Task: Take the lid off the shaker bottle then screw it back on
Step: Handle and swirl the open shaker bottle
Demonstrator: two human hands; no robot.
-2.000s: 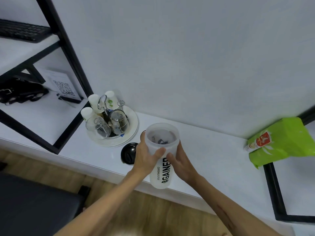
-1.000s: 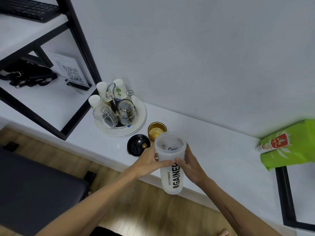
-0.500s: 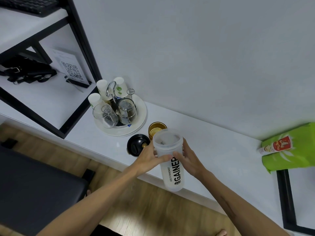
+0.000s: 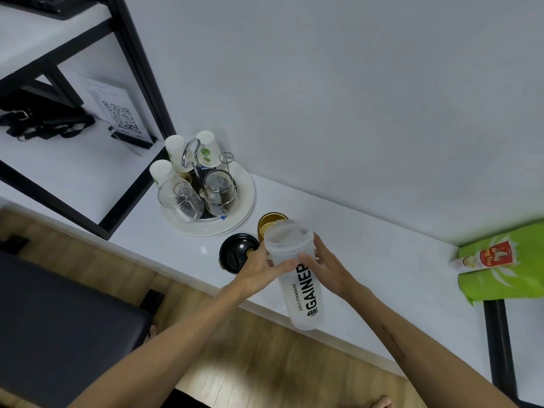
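Note:
A frosted shaker bottle (image 4: pixel 304 295) with black "GAINER" lettering is held in the air above the white counter's front edge, its mouth open and tilted away from me. My left hand (image 4: pixel 259 270) grips it near the rim from the left. My right hand (image 4: pixel 326 267) holds the same upper part from the right. The black lid (image 4: pixel 237 253) lies on the counter just left of the bottle, partly hidden by my left hand.
A gold-rimmed jar (image 4: pixel 269 222) stands behind the bottle's mouth. A white tray (image 4: pixel 244 213) with glasses and paper cups sits at the back left, beside a black-framed shelf (image 4: pixel 138 69). A green bag (image 4: pixel 506 269) lies at the right. Wooden floor and a dark seat (image 4: pixel 59 328) are below.
The bottle has stayed in both hands, shifting slightly with the view. The view moved left and down from two seconds ago, revealing the gold-rimmed jar.

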